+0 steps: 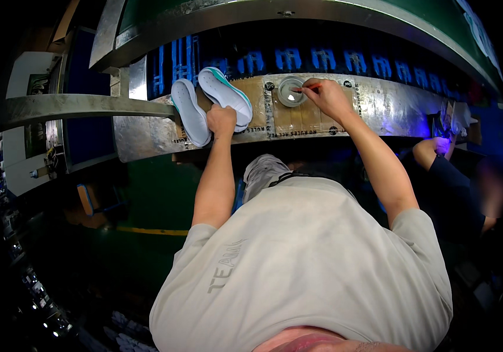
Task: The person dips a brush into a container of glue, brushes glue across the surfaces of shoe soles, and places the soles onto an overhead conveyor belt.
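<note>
Two white shoe soles lie side by side on the bench. The nearer-left sole shows its pale inner face, and the other sole has a teal edge along its far side. My left hand is closed on the teal-edged sole near its lower end. To the right stands a small round bowl with whitish contents. My right hand pinches a thin brush with a red handle, its tip reaching into the bowl.
Taped cardboard covers part of the metal bench. A metal bar crosses at the left, and a metal-edged green conveyor runs above. Several blue racks line the back. Another person's arm is at the right.
</note>
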The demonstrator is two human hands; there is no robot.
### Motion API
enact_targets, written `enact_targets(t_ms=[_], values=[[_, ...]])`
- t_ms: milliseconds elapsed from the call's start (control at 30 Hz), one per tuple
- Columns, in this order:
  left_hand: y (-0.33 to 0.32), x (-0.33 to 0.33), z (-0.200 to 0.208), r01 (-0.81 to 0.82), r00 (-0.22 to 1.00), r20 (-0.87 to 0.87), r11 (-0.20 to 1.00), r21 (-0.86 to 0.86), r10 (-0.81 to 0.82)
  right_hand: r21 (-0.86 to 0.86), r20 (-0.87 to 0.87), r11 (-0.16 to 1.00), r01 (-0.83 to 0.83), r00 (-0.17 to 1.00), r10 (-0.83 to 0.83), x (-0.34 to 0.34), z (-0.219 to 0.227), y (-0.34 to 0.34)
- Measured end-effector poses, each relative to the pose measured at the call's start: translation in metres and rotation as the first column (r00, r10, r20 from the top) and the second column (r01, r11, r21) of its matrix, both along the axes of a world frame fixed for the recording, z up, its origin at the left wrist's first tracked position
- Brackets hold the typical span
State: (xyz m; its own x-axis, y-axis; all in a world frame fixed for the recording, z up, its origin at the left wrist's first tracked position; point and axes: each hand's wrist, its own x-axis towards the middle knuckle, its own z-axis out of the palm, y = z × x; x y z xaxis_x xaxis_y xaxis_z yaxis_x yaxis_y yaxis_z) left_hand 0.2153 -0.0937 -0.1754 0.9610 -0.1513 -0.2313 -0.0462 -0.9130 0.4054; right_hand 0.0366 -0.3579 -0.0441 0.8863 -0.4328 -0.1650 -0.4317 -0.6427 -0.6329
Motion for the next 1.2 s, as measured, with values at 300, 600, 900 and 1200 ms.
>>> enact_targets(t_ms=[300,600,900,1200], values=[[-0.009,0.003,0.03,-0.042,0.985,-0.168,0.999,-0.019,0.038,-0.106,-0.038,0.993,0.047,0.998,-0.051,0.002,0.007,0.01],[0.008,0.026,-0.008,-0.155,0.893,-0.449,0.952,-0.265,0.02,-0.024,0.12,0.997,0.076,0.99,-0.072,-0.024,0.003,0.014],[0.047,-0.046,-0.001,-0.645,0.691,-0.704,0.302,-0.702,-0.164,0.056,0.01,0.991,0.122,0.992,-0.122,-0.035,-0.001,0.004],[0.072,-0.093,0.026,-0.881,0.472,-0.551,-0.383,-0.277,-0.688,0.288,0.096,0.951,0.116,0.984,-0.149,-0.026,0.011,0.024]])
